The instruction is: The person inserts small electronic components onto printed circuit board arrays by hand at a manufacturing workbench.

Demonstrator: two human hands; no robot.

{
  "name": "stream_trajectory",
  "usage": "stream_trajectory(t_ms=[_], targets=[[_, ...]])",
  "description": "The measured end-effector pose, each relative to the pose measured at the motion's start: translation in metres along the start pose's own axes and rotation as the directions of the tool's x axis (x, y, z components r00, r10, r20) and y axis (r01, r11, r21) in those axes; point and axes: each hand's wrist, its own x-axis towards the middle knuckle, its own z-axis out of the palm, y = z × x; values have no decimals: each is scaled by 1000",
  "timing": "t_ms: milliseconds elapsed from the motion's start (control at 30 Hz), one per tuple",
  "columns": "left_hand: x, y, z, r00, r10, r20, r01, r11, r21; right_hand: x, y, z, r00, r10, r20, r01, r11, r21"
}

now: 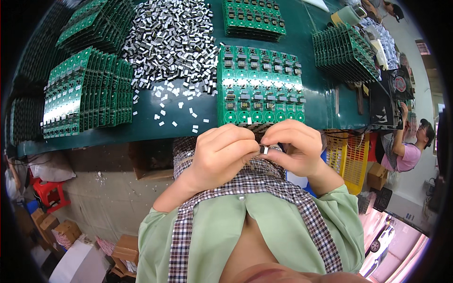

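My left hand and my right hand meet just below the table's near edge, fingertips pinched together on one small black-and-silver component. Right above them lies a green circuit board panel with rows of the same parts seated on it. A big heap of loose components spreads over the table to the upper left of the panel, with a few strays near the edge.
Stacks of green boards stand at the left, far left, top centre and right on the dark green table. Another person sits at the right beside yellow crates. Cardboard boxes and a red stool are on the floor.
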Motion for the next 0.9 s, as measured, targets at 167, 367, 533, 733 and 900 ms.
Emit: stream_trajectory(t_ms=[167, 367, 533, 733, 900], targets=[[0, 2, -1, 1000, -4, -12, 5, 1000, 27, 4, 0, 0, 999, -43, -30, 43, 999, -6], [-1, 0, -4, 1000, -5, -12, 5, 999, 33, 3, 3, 2, 997, -61, -37, 60, 998, -19], [-1, -1, -1, 999, 19, -32, -16, 997, 71, 1, 3, 3, 996, -79, -34, 78, 997, -28], [-4, -1, -1, 997, 78, -2, -77, 992, 98, 2, 2, 2, 996, -84, -10, 84, 996, -5], [-5, 2, 3, 998, 9, -55, -8, 1000, 16, -4, 4, 8, 981, -141, -134, 132, 989, -74]])
